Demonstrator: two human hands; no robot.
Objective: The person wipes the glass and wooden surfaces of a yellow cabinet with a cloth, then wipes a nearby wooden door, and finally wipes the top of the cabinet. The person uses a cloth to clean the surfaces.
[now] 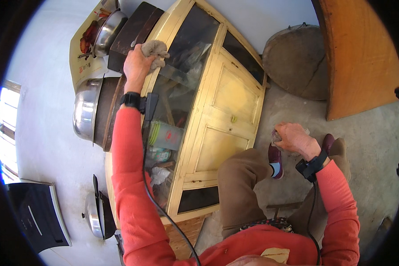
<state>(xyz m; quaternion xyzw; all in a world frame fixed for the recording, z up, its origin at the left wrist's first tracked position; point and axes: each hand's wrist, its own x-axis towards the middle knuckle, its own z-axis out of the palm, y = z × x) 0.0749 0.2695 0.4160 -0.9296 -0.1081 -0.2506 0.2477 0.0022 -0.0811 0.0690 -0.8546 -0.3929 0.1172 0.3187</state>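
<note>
My left hand [136, 68] grips a crumpled grey cloth [155, 50]. The cloth lies against the top front edge of a cream-painted wooden cabinet [204, 99], beside a dark wooden box [131, 40]. Behind the cabinet's glass pane [176, 89] are plastic bags, a green-and-white container [164, 136] and other items. Lower down and to the right, above the concrete floor, my right hand [296, 139] is closed around a greyish, crumpled cloth-like thing [276, 136], mostly hidden by the fingers. This hand is apart from the cabinet.
Along the cabinet top stand a metal bowl [109, 33], a large steel basin [86, 109] and a lidded pan [94, 212]. A round wooden lid [294, 63] leans at the wall near an orange-brown wooden panel [362, 56]. My knee [241, 169] is close to the cabinet doors.
</note>
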